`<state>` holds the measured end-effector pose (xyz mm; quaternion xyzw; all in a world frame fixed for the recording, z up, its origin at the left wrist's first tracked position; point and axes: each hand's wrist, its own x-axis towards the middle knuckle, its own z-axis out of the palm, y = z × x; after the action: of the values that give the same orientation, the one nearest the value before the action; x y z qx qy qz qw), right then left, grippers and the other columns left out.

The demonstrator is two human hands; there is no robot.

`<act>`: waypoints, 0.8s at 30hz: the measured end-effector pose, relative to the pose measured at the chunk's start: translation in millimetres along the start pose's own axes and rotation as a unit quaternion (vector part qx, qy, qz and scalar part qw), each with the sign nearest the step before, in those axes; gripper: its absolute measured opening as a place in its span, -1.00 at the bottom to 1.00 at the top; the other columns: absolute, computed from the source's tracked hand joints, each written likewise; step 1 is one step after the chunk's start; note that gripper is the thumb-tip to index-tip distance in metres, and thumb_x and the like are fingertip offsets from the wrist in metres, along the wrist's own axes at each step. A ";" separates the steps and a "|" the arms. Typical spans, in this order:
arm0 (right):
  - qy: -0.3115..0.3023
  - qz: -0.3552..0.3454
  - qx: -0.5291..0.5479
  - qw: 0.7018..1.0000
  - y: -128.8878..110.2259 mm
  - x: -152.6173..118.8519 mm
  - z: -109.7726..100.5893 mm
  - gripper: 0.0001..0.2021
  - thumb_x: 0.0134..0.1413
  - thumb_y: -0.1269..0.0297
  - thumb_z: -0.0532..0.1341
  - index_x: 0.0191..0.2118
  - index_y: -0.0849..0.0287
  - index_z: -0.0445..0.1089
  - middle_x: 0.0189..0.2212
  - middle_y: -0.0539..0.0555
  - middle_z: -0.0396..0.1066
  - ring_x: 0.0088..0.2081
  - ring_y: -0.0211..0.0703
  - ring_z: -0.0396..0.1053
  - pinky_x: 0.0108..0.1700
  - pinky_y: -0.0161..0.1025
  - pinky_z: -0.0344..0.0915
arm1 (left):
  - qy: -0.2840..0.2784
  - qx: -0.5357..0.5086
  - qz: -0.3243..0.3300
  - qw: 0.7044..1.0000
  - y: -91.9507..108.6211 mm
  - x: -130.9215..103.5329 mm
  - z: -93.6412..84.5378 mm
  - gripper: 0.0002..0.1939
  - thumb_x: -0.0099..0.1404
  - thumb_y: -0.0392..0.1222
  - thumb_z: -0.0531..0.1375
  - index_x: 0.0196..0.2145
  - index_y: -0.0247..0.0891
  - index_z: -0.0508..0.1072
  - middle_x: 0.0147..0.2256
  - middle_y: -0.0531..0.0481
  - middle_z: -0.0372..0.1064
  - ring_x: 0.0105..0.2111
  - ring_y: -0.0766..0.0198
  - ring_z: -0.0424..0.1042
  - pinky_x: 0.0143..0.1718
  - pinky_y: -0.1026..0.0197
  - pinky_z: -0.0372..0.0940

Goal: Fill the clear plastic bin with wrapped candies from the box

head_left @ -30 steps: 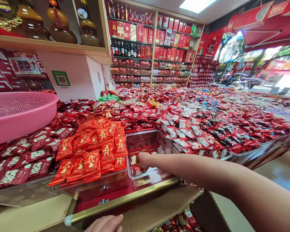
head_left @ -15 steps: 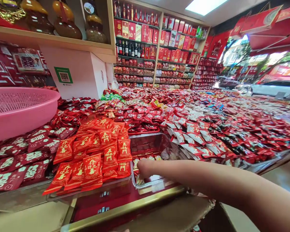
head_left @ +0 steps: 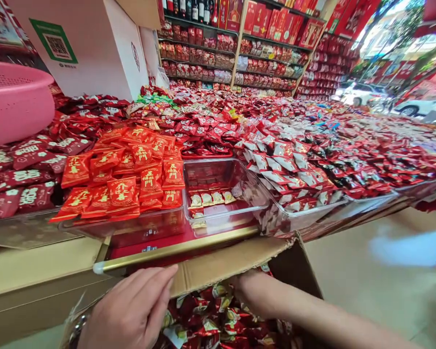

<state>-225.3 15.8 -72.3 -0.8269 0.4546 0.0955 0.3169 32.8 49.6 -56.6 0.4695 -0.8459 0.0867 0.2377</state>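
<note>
The left hand (head_left: pixel 131 312) lies open, its fingers flat on the brown cardboard box flap (head_left: pixel 232 261). Just right of it, the right hand (head_left: pixel 249 291) reaches into the box among small red wrapped candies (head_left: pixel 207 320); its grip cannot be told. Above both hands sits a nearly empty clear plastic tray (head_left: pixel 221 194).

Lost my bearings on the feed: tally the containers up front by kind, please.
Pink basket: 1
Nearly empty clear tray: 1
Open cardboard box: 1
White box with QR label: 1
Total: 4
</note>
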 end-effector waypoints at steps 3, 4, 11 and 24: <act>0.054 0.033 -0.001 0.998 9.4 26.0 38.8 -0.76 -0.05 0.44 0.10 -0.21 0.25 0.40 -0.30 0.25 0.45 -0.30 0.01 0.39 -0.36 -0.20 0.22 | -0.006 -0.002 -0.007 1.000 3.2 1.6 -1.7 -0.74 0.22 -0.27 0.10 -0.12 -0.26 0.37 -0.24 -0.03 0.51 -0.28 0.17 0.47 -0.18 0.16 0.25; 0.054 0.032 0.009 0.998 9.7 30.2 43.6 -0.77 -0.07 0.41 0.13 -0.22 0.23 0.40 -0.31 0.25 0.45 -0.31 0.02 0.38 -0.36 -0.20 0.22 | -0.006 0.000 -0.007 1.000 3.9 2.1 -2.1 -0.74 0.21 -0.27 0.10 -0.12 -0.26 0.37 -0.24 -0.04 0.51 -0.28 0.17 0.47 -0.18 0.16 0.25; 0.071 0.039 0.140 0.987 11.2 34.6 50.8 -0.72 -0.14 0.20 0.24 -0.24 0.20 0.38 -0.36 0.13 0.41 -0.35 -0.09 0.31 -0.39 -0.25 0.17 | 0.002 0.008 -0.007 1.000 7.8 6.3 -1.4 -0.77 0.21 -0.31 0.09 -0.17 -0.32 0.41 -0.29 -0.08 0.52 -0.32 0.17 0.48 -0.22 0.14 0.28; 0.149 -0.091 0.389 0.905 -12.1 -44.4 6.0 -0.88 -0.02 0.28 0.19 -0.46 0.22 0.30 -0.47 0.03 0.37 -0.42 -0.28 0.26 -0.36 -0.35 0.18 | 0.022 -0.350 -0.305 0.885 54.3 -13.0 -16.7 -0.75 0.18 -0.14 0.16 -0.16 0.09 0.40 -0.15 0.15 0.43 -0.15 0.31 0.41 -0.14 0.40 0.28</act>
<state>-239.9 54.8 -51.9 -0.6807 0.4199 -0.2422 0.5492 -1.4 95.1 -44.2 0.5886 -0.6306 -0.2819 0.4199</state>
